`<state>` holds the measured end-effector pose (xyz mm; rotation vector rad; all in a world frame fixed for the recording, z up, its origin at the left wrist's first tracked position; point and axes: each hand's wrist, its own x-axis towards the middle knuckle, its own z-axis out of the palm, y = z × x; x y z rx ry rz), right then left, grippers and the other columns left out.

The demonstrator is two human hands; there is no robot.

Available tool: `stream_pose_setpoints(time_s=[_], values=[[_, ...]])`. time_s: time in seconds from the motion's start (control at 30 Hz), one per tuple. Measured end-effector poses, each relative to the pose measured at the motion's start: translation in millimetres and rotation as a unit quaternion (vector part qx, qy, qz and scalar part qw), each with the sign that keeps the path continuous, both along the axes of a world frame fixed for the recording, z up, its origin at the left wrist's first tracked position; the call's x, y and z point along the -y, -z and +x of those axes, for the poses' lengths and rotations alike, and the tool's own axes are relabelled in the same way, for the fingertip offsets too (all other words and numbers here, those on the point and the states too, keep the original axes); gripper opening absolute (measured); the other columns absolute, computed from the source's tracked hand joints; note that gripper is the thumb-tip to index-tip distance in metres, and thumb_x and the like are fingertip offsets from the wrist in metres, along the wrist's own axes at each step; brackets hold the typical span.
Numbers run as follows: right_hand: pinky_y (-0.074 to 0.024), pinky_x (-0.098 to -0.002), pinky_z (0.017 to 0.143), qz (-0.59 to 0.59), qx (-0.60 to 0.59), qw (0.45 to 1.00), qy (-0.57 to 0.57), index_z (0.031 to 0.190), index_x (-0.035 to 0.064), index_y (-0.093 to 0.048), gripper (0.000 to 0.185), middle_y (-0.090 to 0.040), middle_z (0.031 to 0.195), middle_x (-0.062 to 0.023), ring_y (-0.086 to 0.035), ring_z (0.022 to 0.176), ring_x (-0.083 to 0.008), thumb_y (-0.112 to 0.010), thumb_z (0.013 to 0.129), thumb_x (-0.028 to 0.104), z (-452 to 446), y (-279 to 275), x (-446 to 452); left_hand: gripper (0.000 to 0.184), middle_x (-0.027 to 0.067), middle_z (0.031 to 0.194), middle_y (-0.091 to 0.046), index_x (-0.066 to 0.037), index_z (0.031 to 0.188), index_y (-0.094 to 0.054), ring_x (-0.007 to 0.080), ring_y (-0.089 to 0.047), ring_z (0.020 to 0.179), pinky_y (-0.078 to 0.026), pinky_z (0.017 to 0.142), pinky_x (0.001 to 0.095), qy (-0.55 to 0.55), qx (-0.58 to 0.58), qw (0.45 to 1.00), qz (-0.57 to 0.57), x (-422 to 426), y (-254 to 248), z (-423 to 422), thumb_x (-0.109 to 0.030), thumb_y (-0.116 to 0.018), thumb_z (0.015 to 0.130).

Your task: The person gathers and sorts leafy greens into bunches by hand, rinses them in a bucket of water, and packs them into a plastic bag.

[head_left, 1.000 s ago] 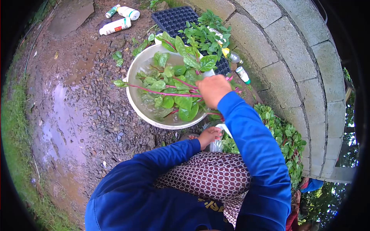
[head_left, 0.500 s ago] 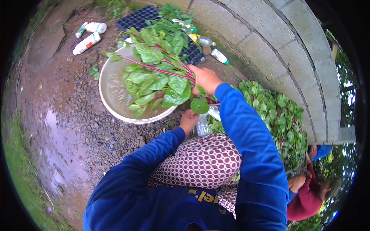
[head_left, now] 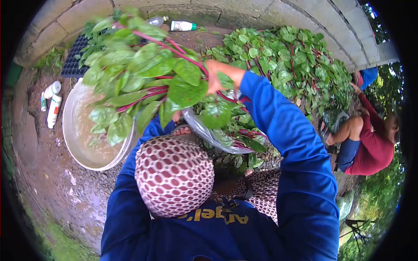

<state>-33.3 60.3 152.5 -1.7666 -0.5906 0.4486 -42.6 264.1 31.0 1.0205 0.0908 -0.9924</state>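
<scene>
My right hand (head_left: 216, 77) is closed round the stems of a bunch of leafy greens (head_left: 148, 65) with purple-red stems. The bunch spreads left, its lower leaves hanging over a white tub (head_left: 72, 143) of murky water. Leaves cover most of my left hand (head_left: 176, 116), which is at the rim of a clear plastic bag (head_left: 202, 135) and appears closed on it. More red-stemmed greens (head_left: 246, 141) lie in and around the bag's mouth, between my legs.
A large heap of the same greens (head_left: 283, 61) lies along the block wall (head_left: 244, 11). Bottles (head_left: 54, 111) and a black seedling tray (head_left: 74, 58) are on the muddy ground. Another person in a red top (head_left: 370, 148) crouches at the right beside the heap.
My view has swung right. The bunch in my right hand has moved from over the tub towards the bag, its leaves blurred by motion. The bag's mouth now shows wider.
</scene>
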Motion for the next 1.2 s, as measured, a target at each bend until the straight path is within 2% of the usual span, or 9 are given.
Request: stream_pose_setpoints(time_s=[0.1, 0.33, 0.43, 0.57, 0.73, 0.87, 1.0, 1.03, 1.2], values=[[-0.0481, -0.0316, 0.081, -0.093, -0.07, 0.993, 0.015, 0.108, 0.0012, -0.056, 0.049, -0.062, 0.1, -0.0076, -0.056, 0.082, -0.0161, -0.076, 0.064, 0.01, -58.0, -7.6, 56.6, 0.022, 0.0064, 0.098, -0.063, -0.005, 0.105, -0.058, 0.0155, -0.06, 0.079, -0.048, 0.067, 0.0292, -0.015, -0.065, 0.997, -0.041, 8.8, -31.5, 13.2, -0.016, -0.056, 0.086], [-0.049, -0.0341, 0.067, -0.248, -0.161, 0.946, 0.132, 0.102, 0.0017, -0.059, 0.044, -0.066, 0.084, -0.0119, -0.061, 0.076, -0.0168, -0.072, 0.063, 0.013, -165.6, 55.8, 128.7, 0.019, 0.0041, 0.088, -0.061, -0.005, 0.1, -0.058, 0.0122, -0.055, 0.067, -0.045, 0.057, 0.0263, -0.015, -0.094, 0.991, -0.095, 28.3, -39.4, 30.3, -0.019, -0.056, 0.088], [-0.0491, -0.0368, 0.067, -0.564, -0.064, 0.816, 0.114, 0.112, 0.0051, -0.051, 0.05, -0.065, 0.084, -0.0122, -0.063, 0.08, -0.0235, -0.068, 0.066, 0.016, -178.6, 41.8, 119.0, 0.019, -0.0028, 0.066, -0.053, -0.006, 0.098, -0.058, 0.0047, -0.043, 0.049, -0.036, 0.044, 0.0209, -0.006, -0.05, 0.995, -0.084, 28.3, -34.1, 36.9, -0.023, -0.057, 0.088], [-0.0482, -0.0359, 0.065, -0.685, 0.078, 0.701, 0.181, 0.122, 0.0122, -0.043, 0.048, -0.061, 0.094, -0.007, -0.059, 0.086, -0.0226, -0.056, 0.076, 0.017, -208.5, 64.2, 79.2, 0.02, -0.0064, 0.059, -0.046, -0.007, 0.098, -0.058, 0.0031, -0.036, 0.045, -0.031, 0.041, 0.0184, -0.052, 0.046, 0.997, -0.027, 43.0, -62.1, 19.2, -0.024, -0.058, 0.088], [-0.0473, -0.0373, 0.065, -0.683, 0.084, 0.712, 0.137, 0.121, 0.014, -0.046, 0.038, -0.061, 0.092, -0.005, -0.059, 0.087, -0.0207, -0.046, 0.083, 0.016, -226.1, 76.5, 65.4, 0.022, -0.0087, 0.077, -0.056, -0.006, 0.096, -0.062, -0.0003, -0.041, 0.059, -0.032, 0.046, 0.0175, -0.01, 0.199, 0.978, 0.062, 50.0, -87.4, -6.4, -0.026, -0.054, 0.089], [-0.0477, -0.0376, 0.063, -0.689, 0.028, 0.72, 0.083, 0.113, 0.0144, -0.05, 0.029, -0.062, 0.09, -0.0048, -0.061, 0.085, -0.0207, -0.045, 0.084, 0.016, -212.0, 67.7, 74.9, 0.022, -0.0037, 0.085, -0.06, -0.004, 0.095, -0.064, 0.0027, -0.046, 0.071, -0.034, 0.061, 0.0189, 0.03, 0.292, 0.956, -0.013, 38.8, -77.5, -1.7, -0.023, -0.054, 0.089], [-0.0475, -0.0369, 0.06, -0.684, 0.022, 0.726, 0.07, 0.106, 0.0144, -0.051, 0.023, -0.063, 0.086, -0.0042, -0.061, 0.084, -0.0207, -0.044, 0.084, 0.016, -217.2, 74.6, 73.3, 0.02, -0.0012, 0.085, -0.062, -0.003, 0.092, -0.064, 0.0039, -0.047, 0.074, -0.035, 0.066, 0.0195, 0.001, 0.279, 0.96, -0.006, 15.8, -64.9, -1.4, -0.019, -0.053, 0.089], [-0.0465, -0.0374, 0.061, -0.672, 0.017, 0.736, 0.082, 0.103, 0.0137, -0.052, 0.02, -0.063, 0.083, -0.0046, -0.061, 0.083, -0.0212, -0.044, 0.085, 0.017, -214.3, 73.6, 71.1, 0.028, 0.0046, 0.087, -0.064, -0.003, 0.09, -0.063, 0.0109, -0.055, 0.08, -0.041, 0.076, 0.024, 0.025, 0.29, 0.956, 0.014, 14.7, -66.9, 9.8, -0.028, -0.049, 0.091], [-0.0439, -0.0393, 0.063, -0.687, 0.024, 0.725, 0.048, 0.115, 0.0125, -0.051, 0.032, -0.062, 0.085, -0.005, -0.058, 0.081, -0.0212, -0.043, 0.085, 0.017, -208.9, 60.4, 58.2, 0.061, 0.0043, 0.072, -0.061, -0.004, 0.077, -0.063, 0.0132, -0.057, 0.065, -0.045, 0.063, 0.0246, 0.015, 0.312, 0.9, 0.305, 42.3, -34.2, 89.7, -0.061, -0.042, 0.085]])
